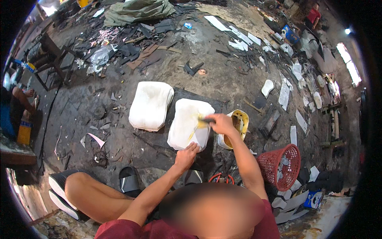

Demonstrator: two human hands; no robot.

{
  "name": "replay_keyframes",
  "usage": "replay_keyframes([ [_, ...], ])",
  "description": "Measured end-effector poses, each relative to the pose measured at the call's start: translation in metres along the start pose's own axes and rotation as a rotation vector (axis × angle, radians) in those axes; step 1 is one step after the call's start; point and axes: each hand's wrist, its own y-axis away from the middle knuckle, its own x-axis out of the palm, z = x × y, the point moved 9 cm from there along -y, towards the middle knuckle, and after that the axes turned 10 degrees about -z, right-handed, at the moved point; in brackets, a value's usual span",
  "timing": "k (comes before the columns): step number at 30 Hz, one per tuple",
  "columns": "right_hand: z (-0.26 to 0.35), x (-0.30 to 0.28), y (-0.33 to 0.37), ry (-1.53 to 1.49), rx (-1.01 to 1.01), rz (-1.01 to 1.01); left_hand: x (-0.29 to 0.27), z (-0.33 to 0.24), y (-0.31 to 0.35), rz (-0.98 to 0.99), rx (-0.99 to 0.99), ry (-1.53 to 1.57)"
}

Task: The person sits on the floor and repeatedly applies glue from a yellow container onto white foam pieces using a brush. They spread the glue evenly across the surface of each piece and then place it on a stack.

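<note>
My right hand is wrapped round the dark handle of a brush. Its yellowish bristle end touches the top of a stack of white sheets, where a yellow smear runs toward the near edge. At that near edge my left hand grips the stack, fingers close together. Beside it on the left stands a second stack of white sheets with rounded corners. Just right of my right hand is a cut-open plastic container, its inside coated yellow.
A red plastic basket holding pale pieces tilts near my right elbow. Sandals lie by my legs. Dark scraps and white offcuts litter the floor ahead. Another person's legs show at far left, by a wooden stool.
</note>
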Motion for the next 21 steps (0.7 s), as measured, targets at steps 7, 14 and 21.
replay_keyframes([
  [7,0.004,-0.046,-0.056,-0.058,0.122,-0.41,-0.01,0.008,-0.007,-0.061,-0.053,0.064],
  [14,0.072,0.026,-0.059,0.106,-0.313,0.236,-0.045,0.056,0.021,-0.499,-0.467,0.21],
  [21,0.036,-0.019,-0.045,-0.093,-0.026,-0.136,-0.037,0.117,0.052,-0.554,-0.943,0.304],
])
